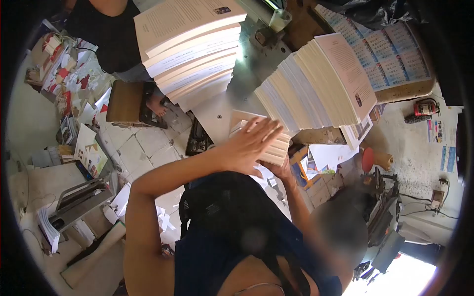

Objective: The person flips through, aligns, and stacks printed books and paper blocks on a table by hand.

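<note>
My left hand (244, 147) lies spread over a small stack of book blocks (275, 150), its fingers stretched out across the pages. At the near right end of that stack, my right hand (280, 170) grips its lower edge; part of the hand is hidden behind the paper. Beyond my left hand rises a tall, fanned stack of unbound book blocks (192, 59). To the right of it leans another tall stack (316, 84) with a printed sheet on top. Both stand on a grey metal table (217, 116).
A person in dark clothing (106, 34) is at the upper left, beside a brown box (126, 103). Paper scraps (79, 74) litter the left side. Calendar sheets (390, 54) lie at the upper right. A fire extinguisher (425, 108) is by the right wall.
</note>
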`<state>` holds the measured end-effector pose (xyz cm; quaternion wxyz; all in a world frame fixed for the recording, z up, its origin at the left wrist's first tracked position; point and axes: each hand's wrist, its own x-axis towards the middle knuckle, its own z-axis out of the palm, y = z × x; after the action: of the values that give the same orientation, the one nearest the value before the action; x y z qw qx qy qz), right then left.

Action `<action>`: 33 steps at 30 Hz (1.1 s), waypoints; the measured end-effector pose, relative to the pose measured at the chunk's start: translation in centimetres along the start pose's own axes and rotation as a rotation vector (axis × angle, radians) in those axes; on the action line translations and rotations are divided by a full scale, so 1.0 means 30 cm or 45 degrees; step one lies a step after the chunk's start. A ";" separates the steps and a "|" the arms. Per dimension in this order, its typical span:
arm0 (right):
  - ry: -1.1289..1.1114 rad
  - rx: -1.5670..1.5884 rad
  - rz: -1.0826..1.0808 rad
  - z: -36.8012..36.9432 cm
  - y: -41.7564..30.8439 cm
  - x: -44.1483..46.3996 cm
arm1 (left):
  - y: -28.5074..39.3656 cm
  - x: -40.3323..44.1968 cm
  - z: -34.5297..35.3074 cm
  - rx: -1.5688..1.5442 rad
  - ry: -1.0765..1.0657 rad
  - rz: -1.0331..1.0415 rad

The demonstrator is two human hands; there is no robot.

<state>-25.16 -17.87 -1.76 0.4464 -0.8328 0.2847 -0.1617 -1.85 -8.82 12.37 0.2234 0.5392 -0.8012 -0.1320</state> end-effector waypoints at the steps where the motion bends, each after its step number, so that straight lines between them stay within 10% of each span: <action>1: -0.023 0.046 0.005 -0.007 -0.015 0.013 | -0.016 0.024 0.071 0.150 0.036 0.001; 4: 0.125 -0.238 -0.288 0.033 0.107 -0.005 | -0.032 0.054 0.098 0.241 -0.123 -0.042; 10: 0.127 0.273 0.042 0.139 0.242 -0.018 | -0.021 0.055 0.076 0.059 -0.032 -0.051; 16: 0.591 -0.151 -0.106 -0.239 -0.290 -0.140 | 0.171 0.011 -0.332 -0.223 0.140 0.063; 22: 0.813 0.862 -0.322 -0.451 -0.489 -0.174 | 0.233 0.170 -0.633 -0.893 0.554 0.254; 33: 0.723 1.009 -0.042 -0.839 -0.758 0.106 | -0.037 0.909 -0.770 -0.967 -0.217 -0.332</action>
<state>-28.35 -26.23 31.11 0.6312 -0.5260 0.2984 -0.4856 1.92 -33.73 37.73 0.3208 0.5026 -0.6361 -0.4896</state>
